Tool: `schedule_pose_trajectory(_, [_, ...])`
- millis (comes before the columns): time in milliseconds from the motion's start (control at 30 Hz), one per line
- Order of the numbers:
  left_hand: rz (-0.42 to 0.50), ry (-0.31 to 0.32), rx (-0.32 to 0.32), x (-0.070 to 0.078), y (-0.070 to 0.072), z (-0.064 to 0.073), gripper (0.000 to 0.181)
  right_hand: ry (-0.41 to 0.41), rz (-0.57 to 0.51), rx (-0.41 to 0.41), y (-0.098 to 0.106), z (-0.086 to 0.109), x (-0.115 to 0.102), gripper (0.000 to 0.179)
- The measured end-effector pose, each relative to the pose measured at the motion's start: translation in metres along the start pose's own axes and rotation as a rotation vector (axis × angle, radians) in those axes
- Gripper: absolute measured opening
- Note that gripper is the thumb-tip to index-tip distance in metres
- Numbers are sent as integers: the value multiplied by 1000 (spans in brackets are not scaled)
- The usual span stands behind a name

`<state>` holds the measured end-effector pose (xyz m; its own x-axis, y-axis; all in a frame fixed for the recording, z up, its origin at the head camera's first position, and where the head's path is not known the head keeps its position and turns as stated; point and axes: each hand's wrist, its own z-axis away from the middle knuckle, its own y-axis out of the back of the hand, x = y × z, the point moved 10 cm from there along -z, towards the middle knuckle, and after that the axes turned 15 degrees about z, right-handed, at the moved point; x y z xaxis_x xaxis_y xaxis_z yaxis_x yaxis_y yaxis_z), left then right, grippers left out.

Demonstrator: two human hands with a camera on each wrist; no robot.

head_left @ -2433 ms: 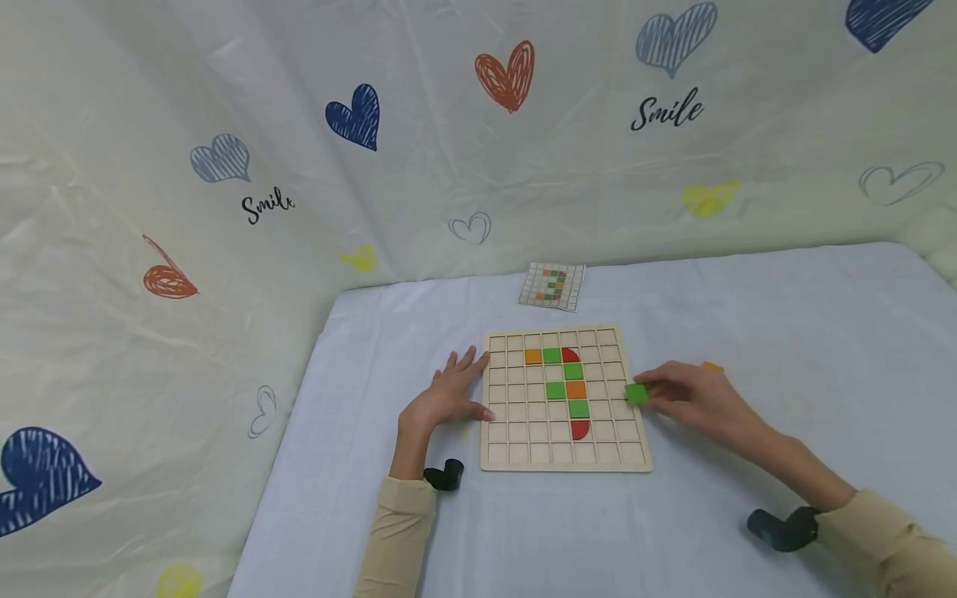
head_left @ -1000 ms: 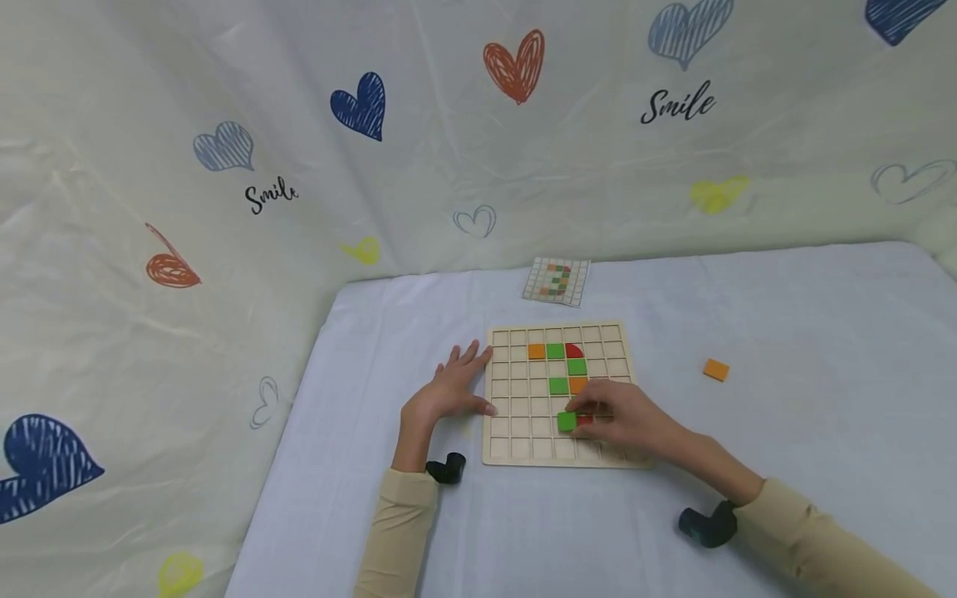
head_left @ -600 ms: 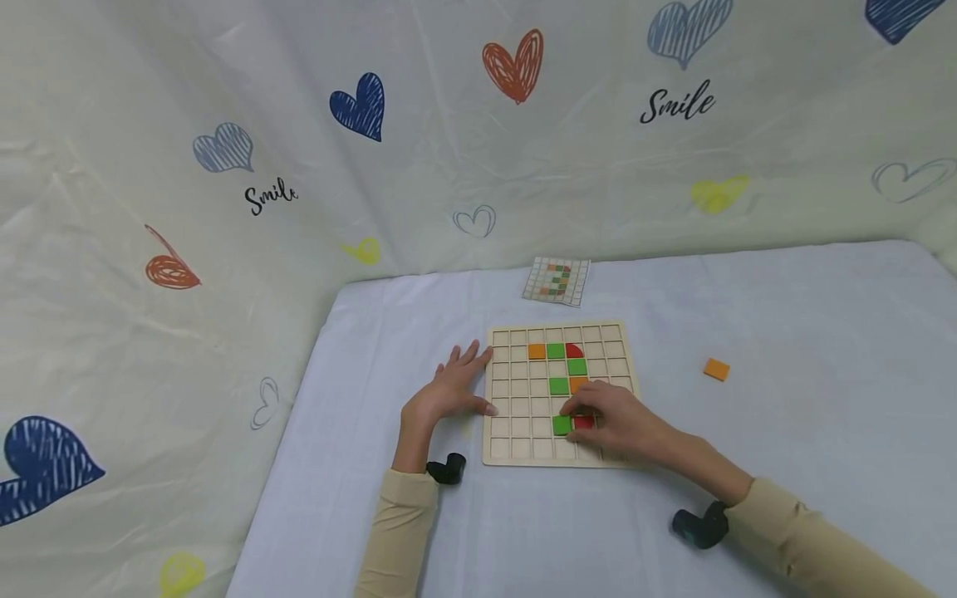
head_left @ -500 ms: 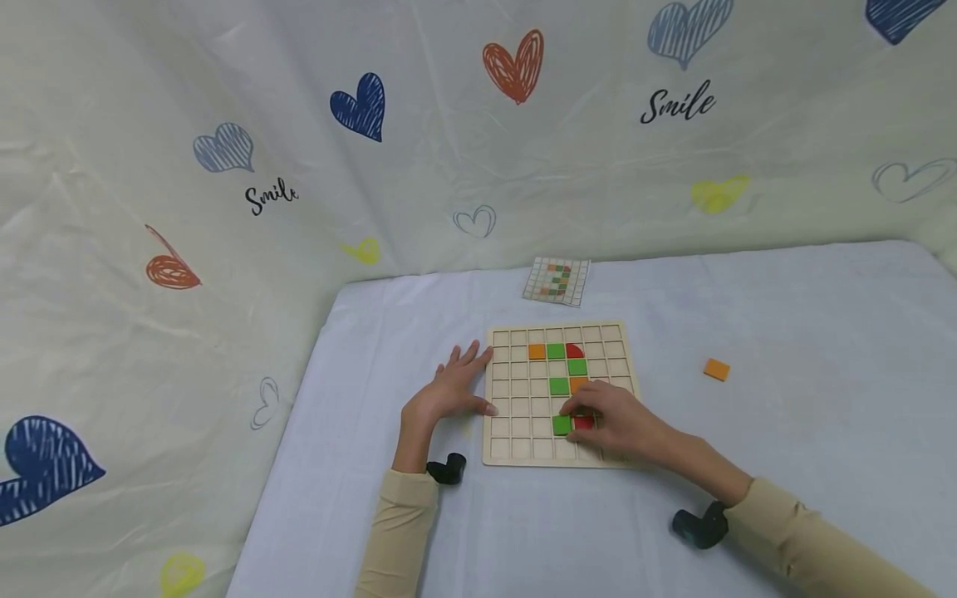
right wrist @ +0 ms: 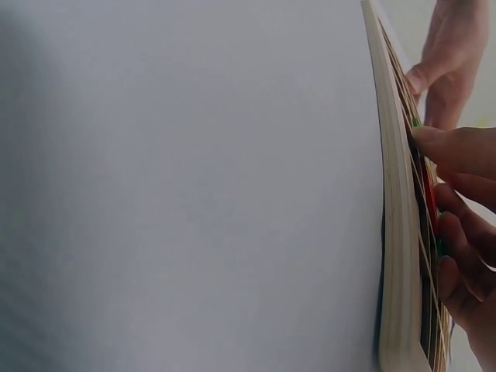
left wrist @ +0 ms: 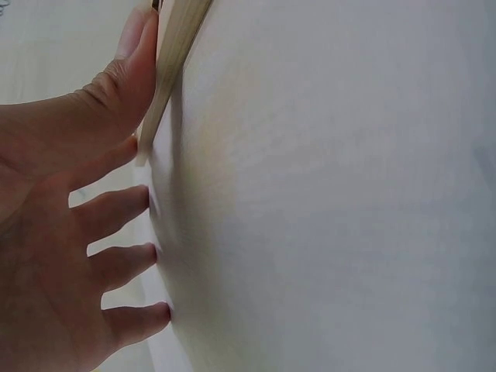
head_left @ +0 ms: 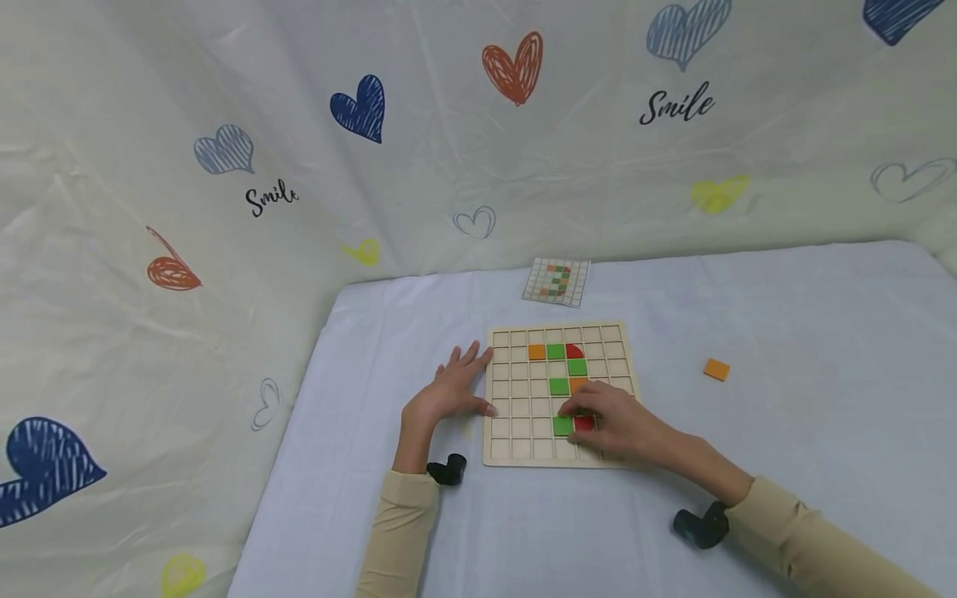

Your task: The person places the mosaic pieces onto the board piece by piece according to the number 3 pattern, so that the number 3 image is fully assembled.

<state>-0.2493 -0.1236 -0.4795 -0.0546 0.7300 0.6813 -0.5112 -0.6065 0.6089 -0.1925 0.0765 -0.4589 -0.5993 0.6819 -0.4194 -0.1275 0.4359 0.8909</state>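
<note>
A pale wooden grid board (head_left: 516,453) lies on the white cloth. Orange, green and red tiles sit in some of its cells. My right hand (head_left: 628,419) is over the lower right part of the board, its thumb and index finger at the edges of a green square tile (head_left: 562,426) in a lower cell. Right beside that tile is a red rounded tile (head_left: 584,423), partly covered by the fingers. My left hand (head_left: 447,390) is spread flat at the board's left side, thumb and index fingertip touching its edge. In the left wrist view, the thumb (left wrist: 128,77) presses against the board's side.
One loose orange square tile (head_left: 716,370) lies on the cloth to the right of the board. Behind the board lies a printed pattern card (head_left: 534,286) with a small coloured grid. A curtain (head_left: 419,166) with printed hearts hangs at the back and left.
My right hand has brought the green tile from the board's right edge leftward and down into a cell beside the lower red tile. Lately it has barely moved; the left hand stays put.
</note>
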Motion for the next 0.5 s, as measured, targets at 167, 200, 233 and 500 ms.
schedule_pose_trajectory(167, [1, -1, -3, 0, -1, 0, 103, -6, -20, 14, 1, 2, 1, 26])
schedule_pose_trajectory(200, [0, 1, -3, 0, -1, 0, 103, -9, -26, 18, 2, 2, 2, 26])
schedule_pose_trajectory(233, [0, 2, -3, -1, -1, 0, 103, -11, -30, 25, 3, 3, 2, 26])
schedule_pose_trajectory(500, [-13, 7, -1, -1, -1, -2, 103, 31, -39, 128, 18, 10, 4, 26])
